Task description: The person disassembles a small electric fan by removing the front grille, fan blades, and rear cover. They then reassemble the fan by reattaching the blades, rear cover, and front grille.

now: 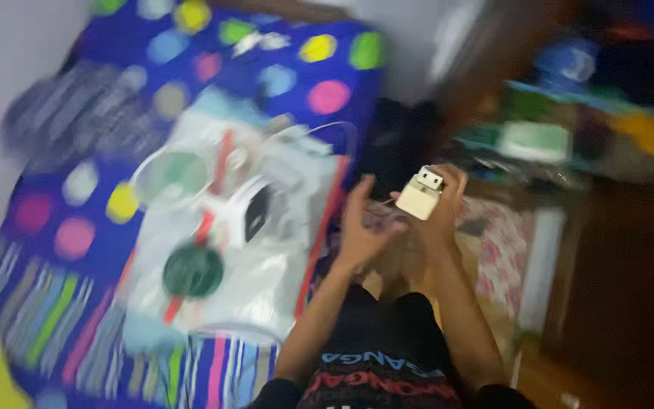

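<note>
The head view is blurred by motion. My right hand [446, 203] is raised and grips a small white plug-like adapter [422, 195] with a cream body. My left hand [359, 223] is open beside it, fingers spread, palm turned toward the adapter and just short of touching it. Both forearms reach out from my lap, over black shorts. To the left on the bed lies a clear plastic bag [236, 250] with white parts, a green round lid [193, 270] and red sticks inside.
A blue bedspread with coloured dots [281, 68] covers the bed on the left, with a striped cloth [62, 318] at its near end. A cluttered wooden shelf [569, 129] stands at the right. A floral mat [497, 250] lies on the floor.
</note>
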